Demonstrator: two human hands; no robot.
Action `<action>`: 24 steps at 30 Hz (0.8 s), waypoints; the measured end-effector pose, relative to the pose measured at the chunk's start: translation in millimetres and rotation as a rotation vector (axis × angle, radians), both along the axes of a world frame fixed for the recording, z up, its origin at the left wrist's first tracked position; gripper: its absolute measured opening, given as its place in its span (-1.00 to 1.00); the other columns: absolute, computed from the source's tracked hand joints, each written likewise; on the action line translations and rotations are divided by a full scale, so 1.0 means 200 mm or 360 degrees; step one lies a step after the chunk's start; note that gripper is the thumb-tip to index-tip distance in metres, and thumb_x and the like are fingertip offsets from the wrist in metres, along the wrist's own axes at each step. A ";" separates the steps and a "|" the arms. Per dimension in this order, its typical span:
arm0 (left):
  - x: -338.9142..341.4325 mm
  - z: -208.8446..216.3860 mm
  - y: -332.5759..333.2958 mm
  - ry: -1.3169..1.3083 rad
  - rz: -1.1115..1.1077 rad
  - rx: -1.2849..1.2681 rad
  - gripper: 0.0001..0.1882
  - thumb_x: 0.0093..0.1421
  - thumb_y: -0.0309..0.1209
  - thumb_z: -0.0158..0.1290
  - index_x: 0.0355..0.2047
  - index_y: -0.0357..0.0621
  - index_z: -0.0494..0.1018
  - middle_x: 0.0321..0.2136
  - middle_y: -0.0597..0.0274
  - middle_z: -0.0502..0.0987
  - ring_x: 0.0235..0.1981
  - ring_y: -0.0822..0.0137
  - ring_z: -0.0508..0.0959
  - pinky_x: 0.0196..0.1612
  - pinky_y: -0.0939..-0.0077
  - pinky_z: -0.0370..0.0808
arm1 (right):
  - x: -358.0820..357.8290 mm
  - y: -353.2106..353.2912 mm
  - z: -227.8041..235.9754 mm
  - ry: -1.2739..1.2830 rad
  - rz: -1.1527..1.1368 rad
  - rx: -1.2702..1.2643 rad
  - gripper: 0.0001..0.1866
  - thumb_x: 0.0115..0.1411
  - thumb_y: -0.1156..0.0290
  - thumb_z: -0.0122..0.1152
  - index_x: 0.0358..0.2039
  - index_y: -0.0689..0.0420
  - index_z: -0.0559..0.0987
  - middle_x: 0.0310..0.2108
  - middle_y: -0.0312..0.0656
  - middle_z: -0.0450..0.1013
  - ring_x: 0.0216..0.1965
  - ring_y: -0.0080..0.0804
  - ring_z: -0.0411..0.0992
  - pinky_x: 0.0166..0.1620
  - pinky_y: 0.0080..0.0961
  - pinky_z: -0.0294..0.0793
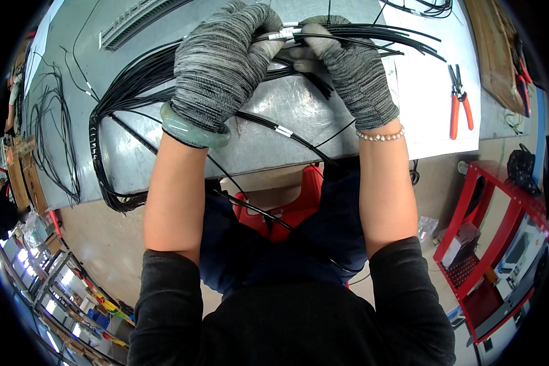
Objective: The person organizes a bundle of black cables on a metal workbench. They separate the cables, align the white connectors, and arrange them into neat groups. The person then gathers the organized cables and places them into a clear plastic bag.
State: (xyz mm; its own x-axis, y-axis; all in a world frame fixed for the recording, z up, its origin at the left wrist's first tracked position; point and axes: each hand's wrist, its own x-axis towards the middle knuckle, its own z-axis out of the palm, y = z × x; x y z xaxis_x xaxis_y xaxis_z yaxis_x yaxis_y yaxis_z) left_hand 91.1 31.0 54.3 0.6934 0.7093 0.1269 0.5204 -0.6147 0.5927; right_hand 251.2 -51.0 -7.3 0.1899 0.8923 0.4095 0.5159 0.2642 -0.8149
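Note:
Both of my hands wear grey knitted gloves and meet over the far part of the metal table (287, 146). My left hand (229, 64) is closed around black wires, its thumb and fingertips by white marker sleeves (280, 36). Close to its right, my right hand (351, 70) is closed on the same wires, fingers curled beneath them. Loose wire ends (418, 43) stick out to the right past that hand. Leftward the wires run into a thick black wire bundle (119, 91), which bends down over the table's near edge. A thinner labelled wire strand (274, 127) passes below my hands.
Red-handled pliers (460, 107) lie on white paper sheets (433, 122) at the right. A slotted grey duct (137, 24) is at the far left, with loose wires (52, 128) nearby. A red stool (305, 195) shows below the table; a red shelf rack (488, 256) stands at right.

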 end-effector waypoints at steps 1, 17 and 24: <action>-0.01 0.00 0.01 -0.0016 0.0000 0.0093 -0.81 0.08 -0.40 0.09 -0.28 -0.15 0.48 -0.41 0.16 0.53 -0.37 0.33 0.55 -0.23 0.50 0.49 | -0.03 0.00 0.02 0.0420 -0.0026 -0.0194 -0.64 0.16 0.21 0.12 -0.27 0.32 0.51 -0.43 -0.04 0.50 -0.40 -0.49 0.52 -0.43 -0.64 0.54; -0.05 0.01 0.03 0.0144 -0.0002 -0.0159 -0.74 0.02 -0.54 0.09 -0.22 -0.14 0.48 -0.38 0.16 0.56 -0.32 0.39 0.57 -0.17 0.54 0.50 | -0.08 0.01 0.11 0.1281 -0.0185 -0.0812 -0.70 0.10 0.28 0.21 -0.26 0.24 0.51 -0.52 -0.17 0.50 -0.52 -0.54 0.48 -0.42 -0.69 0.51; -0.07 -0.01 0.04 0.0049 -0.0071 -0.0051 -0.74 -0.02 -0.54 0.13 -0.25 -0.12 0.49 -0.40 0.21 0.55 -0.35 0.35 0.56 -0.21 0.55 0.50 | -0.08 0.01 0.10 0.1237 -0.0100 -0.0726 -0.69 0.11 0.31 0.20 -0.23 0.28 0.46 -0.52 -0.17 0.48 -0.50 -0.55 0.48 -0.40 -0.69 0.50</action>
State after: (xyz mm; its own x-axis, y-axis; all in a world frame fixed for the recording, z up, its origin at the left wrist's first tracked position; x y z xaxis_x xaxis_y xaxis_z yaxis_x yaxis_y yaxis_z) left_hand 77.1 38.4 53.2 0.7275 0.6811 0.0829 0.5113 -0.6187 0.5965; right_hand 236.1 -48.9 13.3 0.3192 0.9152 -0.2459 -0.2214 -0.1803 -0.9584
